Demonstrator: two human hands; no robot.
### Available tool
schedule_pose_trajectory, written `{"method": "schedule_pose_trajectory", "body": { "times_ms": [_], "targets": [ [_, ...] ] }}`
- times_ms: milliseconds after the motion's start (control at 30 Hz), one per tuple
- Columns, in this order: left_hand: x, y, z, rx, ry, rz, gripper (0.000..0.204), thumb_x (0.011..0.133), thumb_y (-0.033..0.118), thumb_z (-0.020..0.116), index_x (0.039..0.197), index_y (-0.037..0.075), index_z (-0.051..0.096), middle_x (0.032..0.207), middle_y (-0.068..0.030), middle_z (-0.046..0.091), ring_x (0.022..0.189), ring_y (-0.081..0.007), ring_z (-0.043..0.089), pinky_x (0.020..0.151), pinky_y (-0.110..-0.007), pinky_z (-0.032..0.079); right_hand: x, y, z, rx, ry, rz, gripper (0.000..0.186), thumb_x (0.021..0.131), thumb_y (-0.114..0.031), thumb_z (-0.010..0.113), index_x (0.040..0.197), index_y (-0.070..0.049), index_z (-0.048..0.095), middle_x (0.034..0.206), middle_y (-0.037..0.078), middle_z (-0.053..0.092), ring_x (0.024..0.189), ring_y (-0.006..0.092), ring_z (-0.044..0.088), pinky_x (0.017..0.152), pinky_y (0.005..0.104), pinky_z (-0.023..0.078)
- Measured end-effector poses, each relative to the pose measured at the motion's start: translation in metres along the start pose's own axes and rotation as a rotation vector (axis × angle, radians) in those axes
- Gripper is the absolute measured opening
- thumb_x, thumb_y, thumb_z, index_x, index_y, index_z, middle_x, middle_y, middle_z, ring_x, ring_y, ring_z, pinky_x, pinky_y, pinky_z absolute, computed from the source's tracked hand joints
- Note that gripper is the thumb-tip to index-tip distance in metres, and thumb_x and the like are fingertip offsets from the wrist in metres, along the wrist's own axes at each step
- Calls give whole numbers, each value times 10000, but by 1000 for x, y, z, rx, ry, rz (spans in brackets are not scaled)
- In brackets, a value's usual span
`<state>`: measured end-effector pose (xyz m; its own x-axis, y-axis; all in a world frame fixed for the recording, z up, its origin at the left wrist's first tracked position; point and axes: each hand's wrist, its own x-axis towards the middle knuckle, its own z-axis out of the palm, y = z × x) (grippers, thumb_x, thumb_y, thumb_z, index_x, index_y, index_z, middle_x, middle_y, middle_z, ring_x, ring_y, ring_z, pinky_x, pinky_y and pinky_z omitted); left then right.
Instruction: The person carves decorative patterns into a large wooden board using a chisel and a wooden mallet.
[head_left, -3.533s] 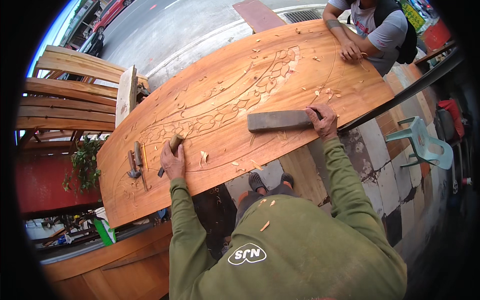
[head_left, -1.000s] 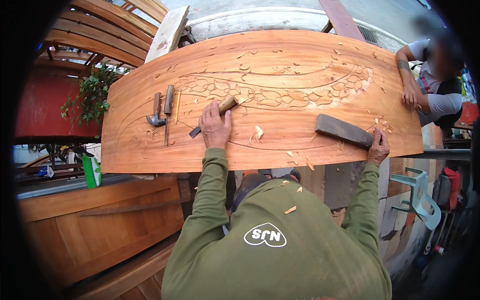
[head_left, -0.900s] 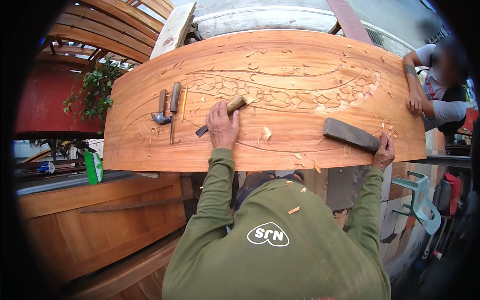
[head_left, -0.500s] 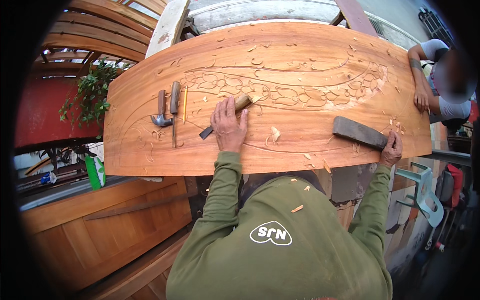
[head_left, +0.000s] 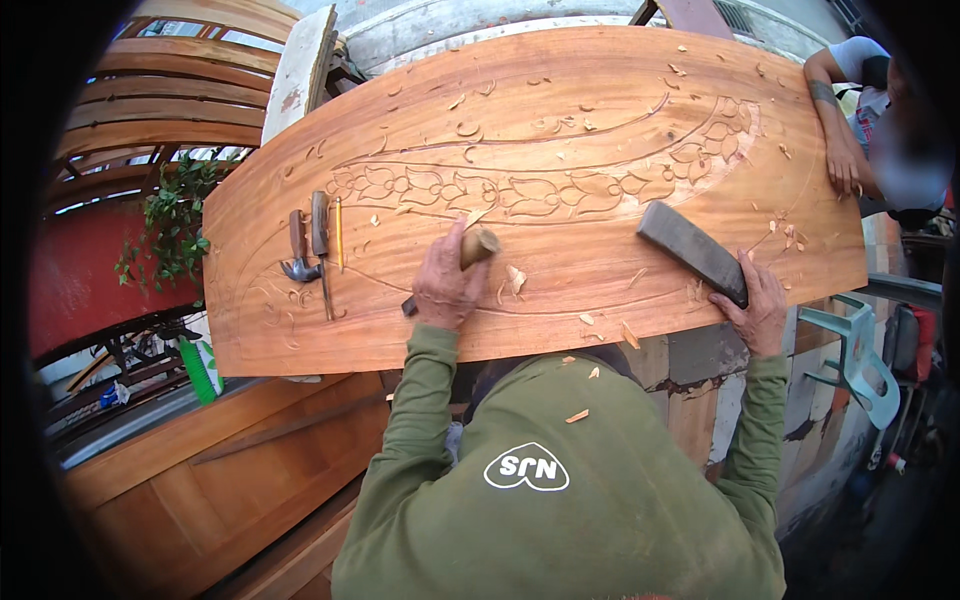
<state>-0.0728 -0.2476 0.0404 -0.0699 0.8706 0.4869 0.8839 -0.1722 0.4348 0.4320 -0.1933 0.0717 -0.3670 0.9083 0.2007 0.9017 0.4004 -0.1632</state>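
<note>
My left hand is closed round a chisel with a round wooden handle. The handle end tilts up from the board, and a bit of its dark blade shows on the other side of the hand. My right hand grips the near end of a long dark rectangular block, which lies slantwise over the board. Beneath both hands is a broad wooden board carved with a band of flowers and leaves. Curled wood shavings are scattered across it.
Left on the board lie a claw hammer, a second chisel and a yellow pencil. Another person's arm rests on the far right end. A leafy plant stands left; a light blue plastic chair is at right.
The chisel's handle end has risen, and my left hand is wrapped more closely round it. My right hand has turned the block to a steeper slant. The whole view has shifted slightly.
</note>
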Motion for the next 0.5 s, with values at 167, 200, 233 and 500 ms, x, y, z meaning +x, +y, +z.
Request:
{"method": "schedule_pose_trajectory", "body": {
  "times_ms": [167,200,233,500],
  "targets": [
    [34,57,2,-97,-250,217,607,814,194,890,1370,126,656,1043,-82,701,863,-287,715,715,-409,589,-13,-51,2,99,23,237,678,835,-410,905,1332,-29,645,1145,176,705,1037,404,688,891,470,548],
    [44,65,7,-142,-307,335,531,811,190,877,1300,137,680,1021,-69,690,862,-269,709,712,-401,582,-18,-62,0,94,27,249,678,835,-410,905,1332,-29,645,1145,176,705,1037,404,688,891,470,548],
    [53,72,12,-152,-312,348,531,811,190,877,1300,137,680,1021,-69,690,862,-269,709,712,-401,582,-27,-75,0,173,62,356,728,833,-436,913,1349,-13,623,1123,165,705,1026,386,693,885,461,552],
    [84,81,64,-636,-479,896,248,851,207,747,1069,139,651,869,-51,551,808,-265,616,700,-418,510,-88,-234,9,1614,314,814,712,830,-361,967,1314,-37,558,1074,48,661,940,131,643,840,300,536]
  ]
}}
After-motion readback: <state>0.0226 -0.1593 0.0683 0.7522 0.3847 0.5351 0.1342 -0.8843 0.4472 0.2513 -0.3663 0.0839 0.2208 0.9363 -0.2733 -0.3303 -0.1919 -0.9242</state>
